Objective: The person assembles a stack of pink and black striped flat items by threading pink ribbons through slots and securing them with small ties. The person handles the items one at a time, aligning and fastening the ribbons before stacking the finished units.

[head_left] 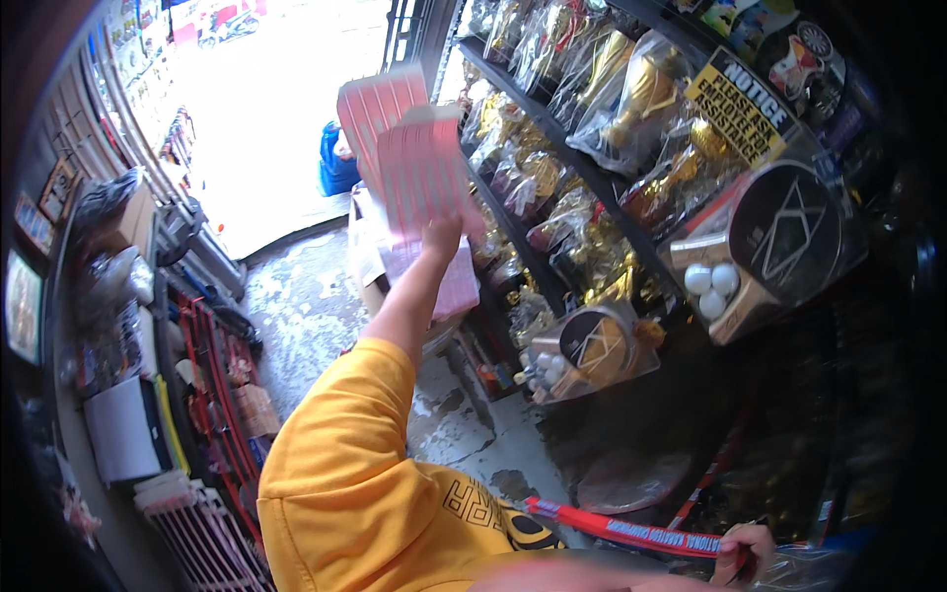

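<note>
My left arm, in a yellow sleeve, stretches away from me toward the bright doorway. Its hand (443,235) is closed at the near end of flat pink pieces with pale stripes (419,163), blurred, two of them overlapping. Beneath this hand a pink block or stack (434,279) lies on a box. At the lower right my right hand (745,553) has its fingers curled round the end of a red printed strap (621,530), which runs left to my shirt front. A small dark thing also shows at those fingers, too small to name.
Shelves of bagged gold trophies (631,99) rise on the right. Bagged round black paddles with white balls (789,237) hang there, another set (592,350) lower. Racks and white rails (202,523) line the left. A blue bag (338,163) stands by the doorway, beyond the worn floor (301,286).
</note>
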Tool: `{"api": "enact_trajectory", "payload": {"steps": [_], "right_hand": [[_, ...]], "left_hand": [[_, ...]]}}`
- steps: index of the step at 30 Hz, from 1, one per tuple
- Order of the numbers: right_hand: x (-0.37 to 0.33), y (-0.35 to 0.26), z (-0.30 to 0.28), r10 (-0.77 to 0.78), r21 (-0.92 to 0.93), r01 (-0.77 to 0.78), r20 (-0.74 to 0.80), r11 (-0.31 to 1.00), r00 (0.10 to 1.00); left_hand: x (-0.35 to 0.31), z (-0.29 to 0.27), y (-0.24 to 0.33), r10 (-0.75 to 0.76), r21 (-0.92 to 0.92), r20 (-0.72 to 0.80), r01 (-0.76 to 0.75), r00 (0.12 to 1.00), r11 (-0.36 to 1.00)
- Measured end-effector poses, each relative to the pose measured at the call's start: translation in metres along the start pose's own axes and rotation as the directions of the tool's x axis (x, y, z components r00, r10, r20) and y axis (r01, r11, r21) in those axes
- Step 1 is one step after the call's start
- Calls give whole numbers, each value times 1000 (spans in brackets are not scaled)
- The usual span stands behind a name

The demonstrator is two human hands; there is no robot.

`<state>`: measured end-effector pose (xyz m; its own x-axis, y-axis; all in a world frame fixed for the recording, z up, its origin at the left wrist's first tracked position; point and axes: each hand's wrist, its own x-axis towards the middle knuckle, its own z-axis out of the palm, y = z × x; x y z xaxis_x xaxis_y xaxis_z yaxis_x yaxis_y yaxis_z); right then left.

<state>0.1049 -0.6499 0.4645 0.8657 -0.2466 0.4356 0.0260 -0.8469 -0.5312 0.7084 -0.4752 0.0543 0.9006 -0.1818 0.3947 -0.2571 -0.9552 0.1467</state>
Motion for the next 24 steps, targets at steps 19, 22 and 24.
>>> {"api": "enact_trajectory", "payload": {"steps": [19,22,24], "right_hand": [[96,28,139,-272,689,42,228,723,935],[106,33,167,-299,752,-45,315,658,901],[116,31,191,-389,810,-48,331,584,860]], "left_hand": [[-153,-153,71,859,-981,151,178,489,71],[-194,-239,78,824,-982,-186,-129,535,-137],[-222,-276,82,678,-964,-233,-259,697,-65]]}}
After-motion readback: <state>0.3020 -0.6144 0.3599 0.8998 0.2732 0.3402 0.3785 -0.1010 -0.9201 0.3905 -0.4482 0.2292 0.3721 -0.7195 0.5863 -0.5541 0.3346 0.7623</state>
